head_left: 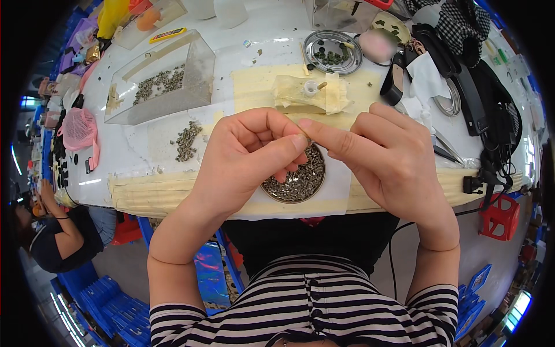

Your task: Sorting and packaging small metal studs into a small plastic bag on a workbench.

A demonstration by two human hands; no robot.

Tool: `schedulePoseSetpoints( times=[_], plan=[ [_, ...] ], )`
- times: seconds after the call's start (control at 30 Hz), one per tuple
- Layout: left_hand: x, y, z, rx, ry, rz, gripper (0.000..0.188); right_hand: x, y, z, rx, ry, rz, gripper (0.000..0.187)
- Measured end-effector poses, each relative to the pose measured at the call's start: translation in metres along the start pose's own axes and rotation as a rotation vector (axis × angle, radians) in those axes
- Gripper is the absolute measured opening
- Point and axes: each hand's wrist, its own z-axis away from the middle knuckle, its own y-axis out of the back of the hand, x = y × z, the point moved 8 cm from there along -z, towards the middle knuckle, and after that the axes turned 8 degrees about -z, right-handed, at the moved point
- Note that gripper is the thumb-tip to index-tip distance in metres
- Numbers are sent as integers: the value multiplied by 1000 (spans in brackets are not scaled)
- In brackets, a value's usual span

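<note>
My left hand [245,144] is closed in a pinch, thumb and forefinger pressed together. Touching its fingertips, my right hand [384,153] also pinches, its other fingers curled. Something thin and tiny shows between the tips, too small to name. Below them sits a round dish [295,202] full of small grey metal pieces, partly hidden by my left fingers. Just beyond my hands lies a block wrapped in cream tape [289,98], with a white plastic collar [311,88] and a short brownish stick at it.
Left, a clear box [199,72] holds metal pieces; a loose pile [186,141] lies nearer. Beyond are a steel tray [354,56] with dark green pieces and a yellow cutter [167,35]. Pliers or tweezers [448,147] and black straps [471,98] lie right. Another person [66,237] sits left.
</note>
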Motion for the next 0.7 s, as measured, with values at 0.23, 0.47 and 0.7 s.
schedulePoseSetpoints(
  times=[0.23, 0.47, 0.7],
  plan=[
    [-1, 0, 0, -18, 19, 21, 11, 0, 0, 0, -1, 12, 6, 48],
    [-1, -1, 0, -10, 31, 30, 11, 0, 0, -1, 4, 3, -41, 47],
    [1, -1, 1, -17, 32, 26, 10, 4, 1, -1, -6, -31, -132, 45]
  ],
)
